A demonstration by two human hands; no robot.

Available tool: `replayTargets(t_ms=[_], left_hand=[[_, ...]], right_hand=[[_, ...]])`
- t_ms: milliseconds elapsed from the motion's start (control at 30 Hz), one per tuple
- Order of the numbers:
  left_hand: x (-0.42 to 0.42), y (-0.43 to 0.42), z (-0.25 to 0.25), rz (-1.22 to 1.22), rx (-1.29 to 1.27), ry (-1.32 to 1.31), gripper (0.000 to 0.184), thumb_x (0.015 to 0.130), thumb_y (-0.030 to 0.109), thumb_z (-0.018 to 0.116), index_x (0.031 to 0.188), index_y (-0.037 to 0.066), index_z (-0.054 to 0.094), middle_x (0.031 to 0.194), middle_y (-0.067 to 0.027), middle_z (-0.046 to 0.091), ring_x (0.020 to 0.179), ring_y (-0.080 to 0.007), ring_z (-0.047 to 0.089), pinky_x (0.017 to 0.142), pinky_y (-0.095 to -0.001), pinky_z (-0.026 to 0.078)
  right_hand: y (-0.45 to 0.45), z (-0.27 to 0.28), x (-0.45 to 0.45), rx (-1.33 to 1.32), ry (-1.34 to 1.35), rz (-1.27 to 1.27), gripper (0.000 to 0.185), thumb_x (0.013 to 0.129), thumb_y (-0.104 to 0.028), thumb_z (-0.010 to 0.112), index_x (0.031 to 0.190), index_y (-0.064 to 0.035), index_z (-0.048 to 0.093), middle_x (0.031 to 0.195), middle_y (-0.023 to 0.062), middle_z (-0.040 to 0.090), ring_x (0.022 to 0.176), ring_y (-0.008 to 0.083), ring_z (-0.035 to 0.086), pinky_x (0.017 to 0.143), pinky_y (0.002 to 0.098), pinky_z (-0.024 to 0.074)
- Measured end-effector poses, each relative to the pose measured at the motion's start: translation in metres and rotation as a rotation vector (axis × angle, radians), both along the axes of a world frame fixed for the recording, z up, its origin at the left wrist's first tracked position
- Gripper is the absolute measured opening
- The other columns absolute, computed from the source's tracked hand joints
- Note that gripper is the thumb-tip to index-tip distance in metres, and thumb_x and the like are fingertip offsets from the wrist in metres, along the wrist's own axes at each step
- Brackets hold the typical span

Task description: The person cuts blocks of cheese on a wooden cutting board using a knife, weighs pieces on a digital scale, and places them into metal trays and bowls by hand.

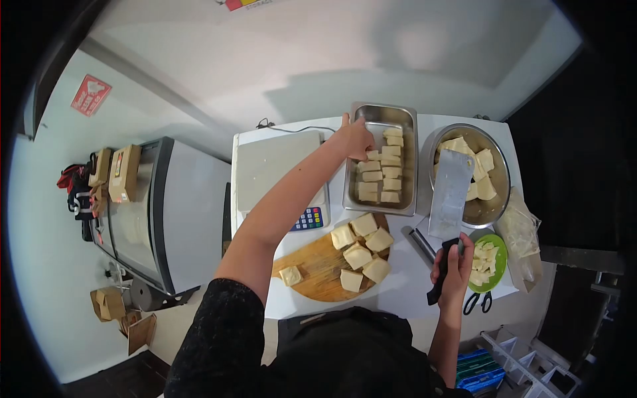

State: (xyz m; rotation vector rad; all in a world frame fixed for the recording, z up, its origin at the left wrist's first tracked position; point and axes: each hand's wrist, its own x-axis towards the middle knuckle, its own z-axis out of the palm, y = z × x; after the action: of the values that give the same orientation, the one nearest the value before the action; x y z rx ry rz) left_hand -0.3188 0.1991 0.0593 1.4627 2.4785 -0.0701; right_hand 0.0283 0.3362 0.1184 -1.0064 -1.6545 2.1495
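My right hand (454, 265) is wrapped round the black handle of a cleaver (451, 192), its broad blade pointing away from me, partly over the rim of a round steel bowl (491, 215) of pale slabs. My left hand (357, 139) reaches into a rectangular steel tray (413, 159), its fingers bent down at the left row of pale blocks (369, 176); whether they grip a block is hidden. Nearer me, a round wooden board (318, 265) carries several pale square pieces (358, 255) and a single one (290, 276) at its left.
A scale (279, 159) stands left of the tray. A metal cylinder (423, 244) lies beside the board. On the right are a green bowl (488, 265) of pale pieces, black-handled scissors (479, 303) and a plastic bag (519, 232). A glass-topped freezer (192, 212) stands at left.
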Motion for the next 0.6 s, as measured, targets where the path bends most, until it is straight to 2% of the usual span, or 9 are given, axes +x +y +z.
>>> replayTargets(t_ms=[100, 167, 200, 267, 333, 367, 467, 500, 600], left_hand=[[0.021, -0.020, 0.008, 0.092, -0.038, 0.027, 0.025, 0.070, 0.033, 0.075, 0.091, 0.020, 0.071, 0.095, 0.0012, 0.066, 0.109, -0.0246, 0.049, 0.087, -0.0578, 0.031], [0.039, -0.044, 0.020, 0.206, 0.461, 0.155, 0.029, 0.076, 0.031, 0.071, 0.101, 0.017, 0.068, 0.103, 0.0007, 0.064, 0.108, -0.0264, 0.051, 0.090, -0.0556, 0.032], [0.055, -0.061, 0.034, 0.218, 0.450, 0.154, 0.029, 0.076, 0.031, 0.071, 0.101, 0.017, 0.068, 0.103, 0.0007, 0.064, 0.108, -0.0264, 0.051, 0.090, -0.0556, 0.032], [0.101, -0.105, 0.059, 0.354, 0.648, 0.055, 0.027, 0.082, 0.029, 0.068, 0.106, 0.016, 0.066, 0.102, -0.0019, 0.064, 0.105, -0.0262, 0.052, 0.090, -0.0488, 0.035], [0.151, -0.153, 0.060, 0.437, 0.718, 0.033, 0.025, 0.083, 0.028, 0.067, 0.106, 0.016, 0.066, 0.100, -0.0031, 0.063, 0.102, -0.0251, 0.053, 0.088, -0.0441, 0.035], [0.175, -0.176, 0.055, 0.483, 0.691, 0.013, 0.026, 0.084, 0.028, 0.067, 0.107, 0.016, 0.066, 0.100, -0.0032, 0.062, 0.102, -0.0248, 0.053, 0.088, -0.0429, 0.035], [0.247, -0.231, 0.025, 0.613, 0.624, -0.084, 0.037, 0.082, 0.030, 0.068, 0.115, 0.015, 0.062, 0.107, -0.0061, 0.060, 0.102, -0.0259, 0.053, 0.088, -0.0407, 0.035], [0.268, -0.239, 0.019, 0.610, 0.630, -0.084, 0.037, 0.082, 0.030, 0.068, 0.115, 0.015, 0.062, 0.107, -0.0061, 0.060, 0.102, -0.0259, 0.053, 0.088, -0.0407, 0.035], [0.304, -0.254, 0.005, 0.674, 0.513, -0.137, 0.051, 0.079, 0.029, 0.073, 0.125, 0.013, 0.056, 0.114, -0.0096, 0.058, 0.107, -0.0310, 0.052, 0.093, -0.0459, 0.037]], right_hand=[[-0.008, 0.002, 0.011, 0.012, -0.028, 0.037, 0.038, 0.102, -0.026, 0.047, 0.134, -0.0100, 0.035, 0.076, 0.0053, 0.053, 0.048, 0.0086, 0.043, 0.042, 0.0217, 0.0350], [-0.013, 0.007, 0.022, 0.065, -0.018, 0.094, 0.038, 0.101, -0.023, 0.048, 0.134, -0.0098, 0.036, 0.076, 0.0053, 0.053, 0.048, 0.0084, 0.043, 0.042, 0.0219, 0.0352], [-0.017, 0.008, 0.026, 0.098, 0.000, 0.115, 0.037, 0.101, -0.021, 0.049, 0.134, -0.0096, 0.036, 0.075, 0.0052, 0.053, 0.048, 0.0083, 0.043, 0.041, 0.0220, 0.0353], [-0.028, 0.004, 0.038, 0.103, 0.011, 0.167, 0.037, 0.100, -0.019, 0.050, 0.133, -0.0094, 0.037, 0.074, 0.0047, 0.053, 0.048, 0.0081, 0.043, 0.041, 0.0218, 0.0355], [-0.038, 0.000, 0.052, 0.128, 0.029, 0.252, 0.037, 0.098, -0.015, 0.052, 0.132, -0.0090, 0.039, 0.072, 0.0037, 0.053, 0.048, 0.0077, 0.043, 0.041, 0.0214, 0.0361], [-0.043, 0.000, 0.056, 0.133, 0.032, 0.251, 0.037, 0.098, -0.015, 0.052, 0.132, -0.0090, 0.039, 0.072, 0.0037, 0.053, 0.048, 0.0077, 0.043, 0.041, 0.0214, 0.0361], [-0.062, 0.004, 0.069, 0.189, -0.167, 0.641, 0.041, 0.095, -0.012, 0.055, 0.134, -0.0105, 0.041, 0.070, 0.0034, 0.053, 0.049, 0.0079, 0.045, 0.042, 0.0225, 0.0372], [-0.070, 0.002, 0.074, 0.195, -0.166, 0.639, 0.041, 0.095, -0.012, 0.055, 0.134, -0.0105, 0.041, 0.070, 0.0034, 0.053, 0.049, 0.0079, 0.045, 0.042, 0.0225, 0.0372], [-0.102, -0.012, 0.090, 0.277, -0.206, 0.869, 0.044, 0.093, -0.009, 0.056, 0.136, -0.0122, 0.043, 0.068, 0.0027, 0.055, 0.050, 0.0085, 0.047, 0.046, 0.0237, 0.0393]])
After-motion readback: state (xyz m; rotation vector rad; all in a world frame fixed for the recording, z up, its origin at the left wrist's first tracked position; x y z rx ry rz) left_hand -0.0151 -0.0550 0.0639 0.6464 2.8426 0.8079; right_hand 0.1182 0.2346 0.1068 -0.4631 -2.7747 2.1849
